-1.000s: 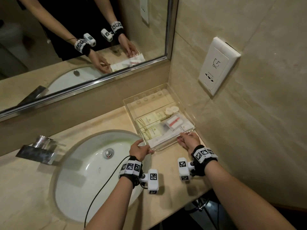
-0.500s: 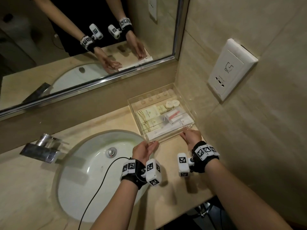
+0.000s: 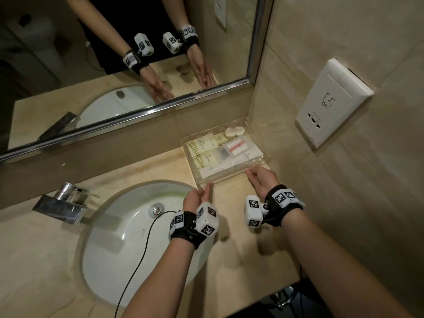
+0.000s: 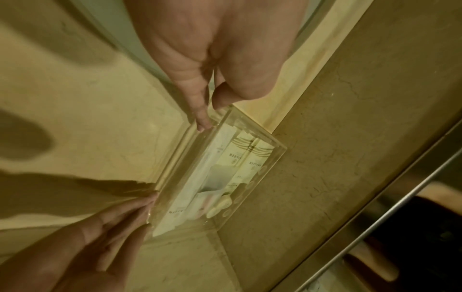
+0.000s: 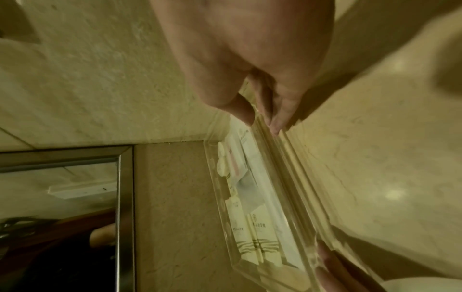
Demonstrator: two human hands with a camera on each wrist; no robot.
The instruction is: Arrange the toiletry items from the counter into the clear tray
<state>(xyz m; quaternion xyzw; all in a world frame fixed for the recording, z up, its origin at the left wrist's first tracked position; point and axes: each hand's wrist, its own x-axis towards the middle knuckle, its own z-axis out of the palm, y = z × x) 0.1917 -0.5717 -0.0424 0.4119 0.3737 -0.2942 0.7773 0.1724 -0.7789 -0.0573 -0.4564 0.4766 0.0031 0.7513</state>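
While the clear rectangular acrylic tray [image 3: 263, 159] stands on the beige marble desk [image 3: 231, 228] in the corner formed by the backsplash and the side wall, it is flanked at its near edge by both hands. The left hand [image 3: 196, 197] is held with straight, relaxed fingers; in the left wrist view its fingertips [image 4: 202, 122] are seen at the tray's near left corner, touching or just short of the acrylic wall, which cannot be told. The right hand [image 3: 262, 180] is likewise released, fingers extended toward the near right corner of the tray; its fingertips [image 5: 275, 126] are seen at the rim in the right wrist view. Nothing is grasped by either hand.

Inside the tray, directly beyond the fingertips, a long white flat packet [image 3: 229, 167] is laid along the near wall. Beyond it, cream sachets with printed line patterns [image 3: 202, 149] are placed on the left-hand side, a white packet with a red stripe [image 3: 236, 146] on the right-hand side, and round pale discs [image 3: 234, 131] in the far corner.

To the left of the left hand, a white oval basin [image 3: 128, 239] is set into the desk, with a chrome tap [image 3: 62, 203] at its far left. A white wall socket plate [image 3: 332, 104] is mounted above the right hand, and a framed mirror [image 3: 128, 53] is fixed beyond both hands.
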